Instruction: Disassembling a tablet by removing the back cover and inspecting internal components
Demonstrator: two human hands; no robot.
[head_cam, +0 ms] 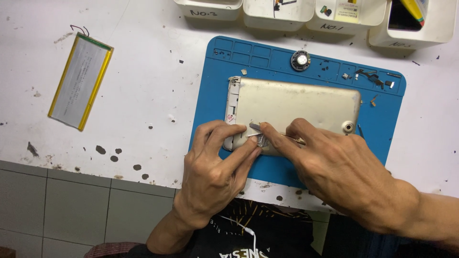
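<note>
Landmark: the blue mat (210,95) on the white worktop (143,95).

Far left of the mat, a flat silver battery pack (80,81) with yellow edges lay loose on the worktop, out of any device, well apart from everything else.

On the mat lay a tablet (296,102), gold back up, its left end showing an open strip of inner frame. Left hand (217,167) pressed on the tablet's near-left corner, fingers bent and closed down on the shell. Right hand (334,162) pinched together on a thin metal tool (256,130), tip at the tablet's near edge beside the left fingers.

Judged: teardown partly done. Battery out, small parts (375,79) and a round speaker (300,60) set in the mat's far trays. Back shell still seated on the body.

Beyond the mat's far edge, a row of white bins (277,14). Worktop stained with dark spots; grey tiles (71,205) below its near edge, left of the mat.
</note>
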